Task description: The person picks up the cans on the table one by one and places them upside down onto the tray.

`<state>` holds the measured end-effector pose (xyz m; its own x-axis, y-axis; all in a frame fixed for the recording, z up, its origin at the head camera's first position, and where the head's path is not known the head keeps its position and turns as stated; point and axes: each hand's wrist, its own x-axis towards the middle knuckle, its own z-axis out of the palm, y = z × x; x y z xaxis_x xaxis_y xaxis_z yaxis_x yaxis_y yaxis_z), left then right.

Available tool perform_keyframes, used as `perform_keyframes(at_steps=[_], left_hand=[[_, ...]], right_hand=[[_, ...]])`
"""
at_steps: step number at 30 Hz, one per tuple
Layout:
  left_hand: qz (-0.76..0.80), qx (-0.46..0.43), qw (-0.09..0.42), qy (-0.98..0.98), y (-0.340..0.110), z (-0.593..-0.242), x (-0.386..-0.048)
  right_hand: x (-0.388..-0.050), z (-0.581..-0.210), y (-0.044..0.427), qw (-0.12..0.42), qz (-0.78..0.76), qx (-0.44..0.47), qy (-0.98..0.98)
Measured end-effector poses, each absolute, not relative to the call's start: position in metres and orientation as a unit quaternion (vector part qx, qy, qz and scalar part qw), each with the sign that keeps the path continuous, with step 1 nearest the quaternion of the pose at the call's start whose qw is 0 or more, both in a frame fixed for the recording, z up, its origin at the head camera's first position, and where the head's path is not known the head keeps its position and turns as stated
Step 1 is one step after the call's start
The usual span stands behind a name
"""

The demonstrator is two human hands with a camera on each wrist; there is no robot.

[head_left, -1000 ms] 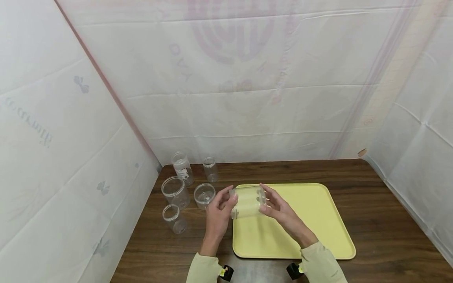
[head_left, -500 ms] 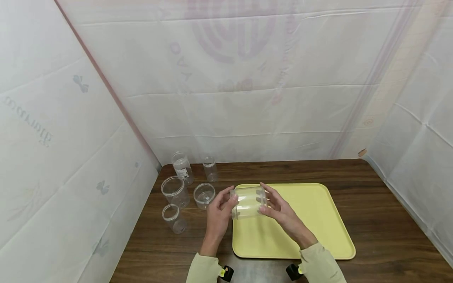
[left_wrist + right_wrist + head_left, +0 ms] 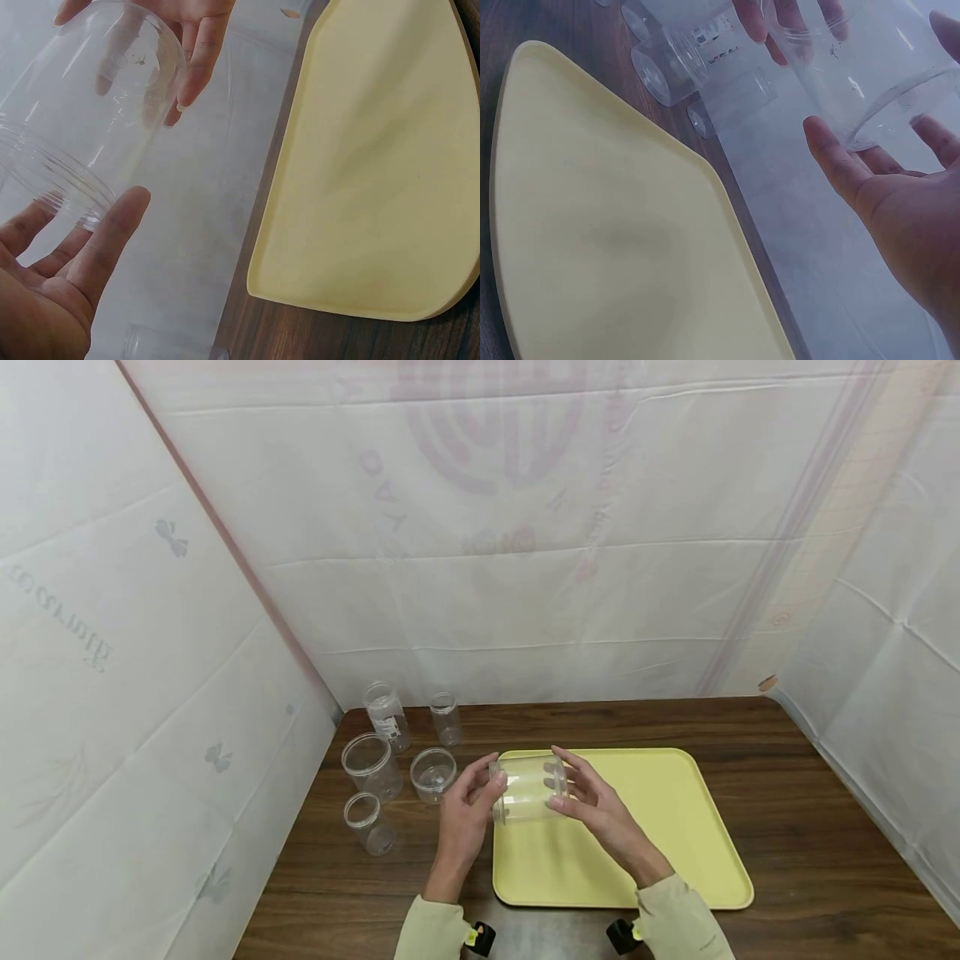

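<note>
1. Hands face each other across a clear cylindrical plastic jar [image 3: 527,789]. The left hand [image 3: 461,818] grips its nine o'clock end, the right hand [image 3: 606,818] its three o'clock end, each with thumb and fingers parted to the jar's width and bent about it.
2. Between them the jar lies on its side, its axis running from nine to three and nearly level, so neither hand is nearer. The ridged, threaded end is at the left hand, the smooth base at the right. With plastic so clear, I cannot be sure whether anything covers the threaded end.
3. Below the jar is a pale yellow rectangular tray with rounded corners [image 3: 667,835]; the jar is held up over its nine o'clock side, and the tray spreads away towards four.
4. Outward from the left hand, five clear containers stand together: a shallow round tub [image 3: 433,777] and a wide jar [image 3: 372,768] near nine, a narrow jar [image 3: 370,824] just under nine, a tall labelled jar [image 3: 387,718] and a small slim jar [image 3: 446,720] near ten.
5. All rest on a dark brown wood-grain table [image 3: 817,827], with whitish printed sheeting [image 3: 480,593] behind at twelve.
</note>
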<state>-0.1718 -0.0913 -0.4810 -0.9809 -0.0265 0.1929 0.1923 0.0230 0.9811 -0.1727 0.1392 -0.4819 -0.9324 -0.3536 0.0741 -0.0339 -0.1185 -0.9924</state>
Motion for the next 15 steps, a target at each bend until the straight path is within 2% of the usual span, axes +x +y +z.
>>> perform_keyframes(at_steps=[15], left_hand=[[-0.674,-0.069,0.084,-0.731,-0.0903,-0.4781,-0.173]], right_hand=[[-0.1727,-0.4831,0.1433,0.094,-0.726,-0.147,0.665]])
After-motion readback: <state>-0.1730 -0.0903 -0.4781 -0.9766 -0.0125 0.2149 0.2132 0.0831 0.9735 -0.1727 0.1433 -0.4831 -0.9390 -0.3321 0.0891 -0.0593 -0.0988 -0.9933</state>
